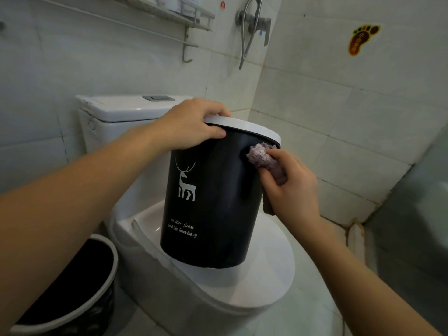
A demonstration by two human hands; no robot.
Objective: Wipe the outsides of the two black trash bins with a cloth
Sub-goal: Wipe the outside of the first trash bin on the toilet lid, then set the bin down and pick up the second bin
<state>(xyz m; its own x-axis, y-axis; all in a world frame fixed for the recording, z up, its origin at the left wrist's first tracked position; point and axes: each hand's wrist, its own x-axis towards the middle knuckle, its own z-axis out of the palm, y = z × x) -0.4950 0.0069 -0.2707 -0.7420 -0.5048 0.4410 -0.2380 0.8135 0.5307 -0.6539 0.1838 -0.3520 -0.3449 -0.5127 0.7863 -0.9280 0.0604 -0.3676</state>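
A black trash bin (213, 202) with a white rim, a white deer print and white lettering stands on the closed toilet lid (254, 280). My left hand (191, 127) grips the bin's white rim at its upper left, thumb on the black side. My right hand (291, 187) holds a crumpled purple-grey cloth (261, 156) and presses it against the bin's upper right side, just below the rim. A second black bin (80, 282) with a white rim stands on the floor at the lower left, partly hidden by my left forearm.
The white toilet tank (116, 110) stands behind the bin against the tiled wall. A metal shelf (184, 15) and a shower valve with hose (254, 23) hang above. A grey surface (417, 214) fills the right side.
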